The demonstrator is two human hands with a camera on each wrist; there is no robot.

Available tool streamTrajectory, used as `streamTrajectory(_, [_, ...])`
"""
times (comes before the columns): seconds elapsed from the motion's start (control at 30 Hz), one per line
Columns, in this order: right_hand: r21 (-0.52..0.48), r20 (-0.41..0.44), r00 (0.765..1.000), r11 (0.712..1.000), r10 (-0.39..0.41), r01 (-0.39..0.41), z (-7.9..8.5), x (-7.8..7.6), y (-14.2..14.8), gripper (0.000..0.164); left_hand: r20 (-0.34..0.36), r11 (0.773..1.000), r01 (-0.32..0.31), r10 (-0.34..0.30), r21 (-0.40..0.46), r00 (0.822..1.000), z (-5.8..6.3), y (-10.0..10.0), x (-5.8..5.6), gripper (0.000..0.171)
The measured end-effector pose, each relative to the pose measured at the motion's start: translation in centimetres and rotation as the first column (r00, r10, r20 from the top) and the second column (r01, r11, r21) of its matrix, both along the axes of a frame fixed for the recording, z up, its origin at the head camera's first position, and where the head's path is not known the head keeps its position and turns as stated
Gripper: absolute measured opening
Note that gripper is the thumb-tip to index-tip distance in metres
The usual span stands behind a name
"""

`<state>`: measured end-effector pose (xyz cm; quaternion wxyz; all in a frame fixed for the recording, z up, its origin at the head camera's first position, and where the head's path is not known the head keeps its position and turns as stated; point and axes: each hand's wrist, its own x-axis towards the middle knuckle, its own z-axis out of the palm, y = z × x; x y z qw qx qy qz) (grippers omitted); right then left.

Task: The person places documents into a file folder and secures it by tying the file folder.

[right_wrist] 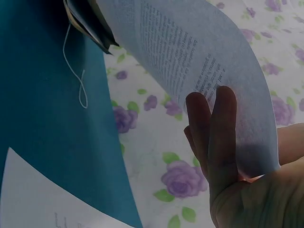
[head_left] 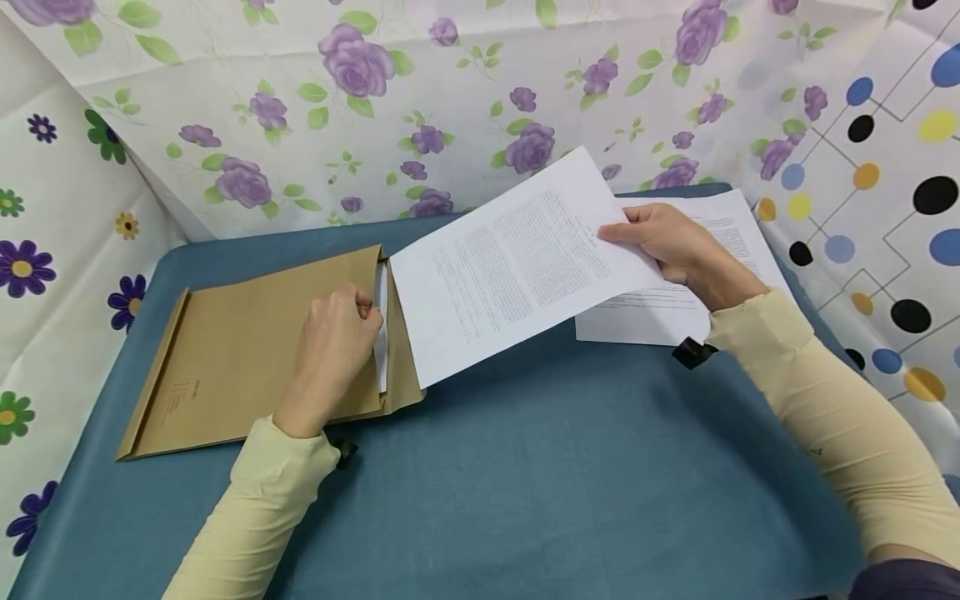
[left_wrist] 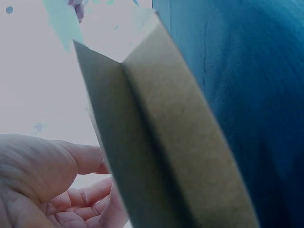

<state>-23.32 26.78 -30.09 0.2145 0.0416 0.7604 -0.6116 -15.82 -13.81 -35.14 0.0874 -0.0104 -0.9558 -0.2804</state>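
A brown paper envelope [head_left: 255, 350] lies on the left of the table, its mouth facing right. My left hand [head_left: 333, 350] grips the envelope near that mouth; in the left wrist view, thumb and fingers pinch the edge of the brown paper [left_wrist: 175, 123]. White paper [head_left: 382, 333] shows inside the opening. My right hand [head_left: 675, 242] pinches the right end of a printed sheet [head_left: 517, 267] between thumb and fingers. Held above the table, this sheet slants down left to the envelope's mouth and bends in the right wrist view [right_wrist: 190, 71]. Whether its lower end is inside cannot be seen.
Another printed sheet [head_left: 630, 321] lies flat at the table's back right, partly under my right hand. A thin white string [right_wrist: 80, 90] hangs by the envelope in the right wrist view. Blue cloth covers the table [head_left: 562, 467]; patterned curtains [head_left: 450, 108] stand behind and beside it.
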Motion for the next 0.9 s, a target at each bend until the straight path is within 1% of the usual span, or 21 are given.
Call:
streamTrajectory(0.17, [0.006,0.002,1.0,1.0,0.005,-0.005,-1.0,0.0,-0.8,0.04,0.003,1.0,0.008,-0.008,0.006,1.0,0.1,0.0,0.1,0.016])
streamTrajectory(0.27, [-0.009,-0.004,1.0,1.0,0.022,-0.022,-1.4,0.1,-1.1,0.038,0.012,1.0,0.008,-0.008,0.011,1.0,0.0,0.0,0.2,0.016])
streamTrajectory(0.43, [-0.056,0.001,1.0,0.998,0.025,-0.025,-2.2,0.3,-1.7,0.041,0.018,1.0,-0.001,0.001,0.007,1.0,0.0,0.1,0.2,0.016])
streamTrajectory(0.57, [-0.054,0.001,1.0,0.999,0.008,-0.008,-2.8,0.4,-2.3,0.044,0.019,1.0,-0.005,0.005,0.003,1.0,-0.1,0.0,0.2,0.015])
streamTrajectory(0.63, [-0.037,-0.013,1.0,0.999,0.001,-0.002,-3.1,0.4,-2.6,0.043,0.023,1.0,-0.008,0.008,0.003,1.0,-0.1,0.0,0.2,0.016])
streamTrajectory(0.77, [-0.035,-0.038,0.999,0.999,-0.001,0.0,-3.5,0.6,-3.1,0.041,0.028,1.0,-0.017,0.017,0.001,0.999,-0.2,0.1,0.2,0.017])
streamTrajectory(0.9, [-0.073,-0.036,0.999,0.997,0.015,-0.018,-3.9,0.9,-3.6,0.041,0.029,1.0,-0.022,0.022,-0.001,0.999,-0.2,0.2,0.2,0.017])
